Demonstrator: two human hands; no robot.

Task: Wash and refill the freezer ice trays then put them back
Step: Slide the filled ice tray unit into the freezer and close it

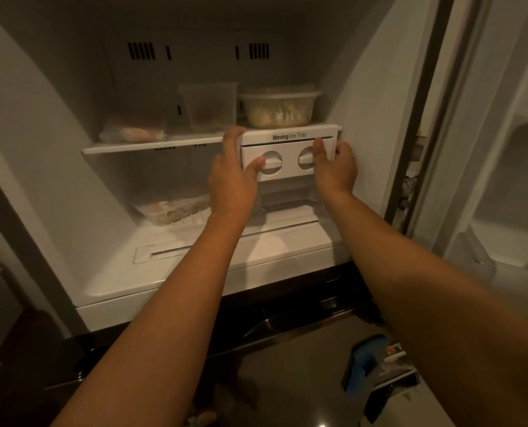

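We see both hands on the white plastic ice tray unit (289,149) under the freezer shelf (151,146) at right, left hand (233,180) gripping its left edge, right hand (336,167) its right edge, thumbs by the twist knobs (273,163)

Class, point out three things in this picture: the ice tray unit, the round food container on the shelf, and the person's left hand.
ice tray unit (288,136), head view, on its labelled front strip.
round food container (279,112), head view, on its clear side wall.
left hand (233,183), head view, on the back of the hand.
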